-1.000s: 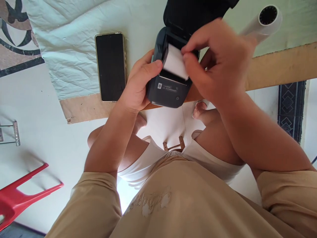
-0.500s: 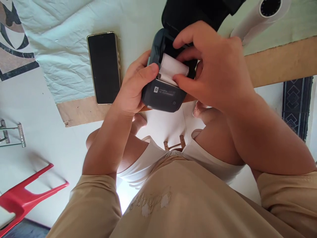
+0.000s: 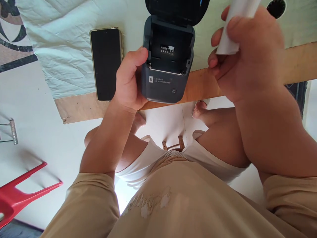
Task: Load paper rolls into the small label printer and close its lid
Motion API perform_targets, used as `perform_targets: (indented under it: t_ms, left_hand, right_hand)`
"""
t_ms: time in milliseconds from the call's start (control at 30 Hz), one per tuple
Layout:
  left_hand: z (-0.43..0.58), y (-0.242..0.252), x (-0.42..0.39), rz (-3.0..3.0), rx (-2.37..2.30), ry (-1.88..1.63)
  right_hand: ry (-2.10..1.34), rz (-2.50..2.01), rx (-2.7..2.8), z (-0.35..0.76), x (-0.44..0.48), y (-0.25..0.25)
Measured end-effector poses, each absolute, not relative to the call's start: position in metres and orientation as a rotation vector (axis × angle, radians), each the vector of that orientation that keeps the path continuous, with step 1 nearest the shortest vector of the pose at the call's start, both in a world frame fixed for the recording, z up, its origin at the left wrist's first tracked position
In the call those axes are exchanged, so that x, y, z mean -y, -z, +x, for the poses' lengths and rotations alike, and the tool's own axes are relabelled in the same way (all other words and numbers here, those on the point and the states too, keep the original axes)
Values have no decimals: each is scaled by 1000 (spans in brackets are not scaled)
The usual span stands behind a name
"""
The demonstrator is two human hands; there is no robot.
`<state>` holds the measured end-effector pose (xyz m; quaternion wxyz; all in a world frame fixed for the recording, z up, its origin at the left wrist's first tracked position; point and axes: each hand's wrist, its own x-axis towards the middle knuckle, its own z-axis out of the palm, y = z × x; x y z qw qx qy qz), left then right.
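A dark grey label printer [image 3: 162, 84] stands with its black lid [image 3: 177, 10] swung up and its paper bay [image 3: 165, 46] bare, a small printed sticker inside. My left hand [image 3: 131, 77] grips the printer's left side, thumb on the upper rim. To the right, apart from the printer, my right hand [image 3: 255, 56] is closed around a white paper roll [image 3: 235, 28], thumb lying across it. The roll's upper end runs out of the picture.
A phone [image 3: 106, 64] with a dark screen lies left of the printer on the pale green cloth [image 3: 66, 43]. Behind my right hand shows the black round end of a white cylinder [image 3: 276, 8]. The wooden table edge [image 3: 79, 107] runs below; a red plastic stool [image 3: 24, 195] is lower left.
My right hand has lifted the paper roll out of the printer and carried it up and right. The printer has turned more upright in my left hand, its bay now uncovered.
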<state>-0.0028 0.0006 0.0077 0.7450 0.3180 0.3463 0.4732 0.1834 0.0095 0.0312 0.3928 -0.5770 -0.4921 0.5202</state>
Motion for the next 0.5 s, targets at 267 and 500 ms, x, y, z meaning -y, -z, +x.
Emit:
perform_targets:
  t_ms: [267, 500]
  left_hand:
    - [0, -8, 0, 704, -800, -1034]
    - [-1, -10, 2, 734, -806, -1001]
  right_hand:
    - [-1166, -1464, 1431, 181, 0, -17]
    - [-1160, -1489, 1522, 183, 0, -22]
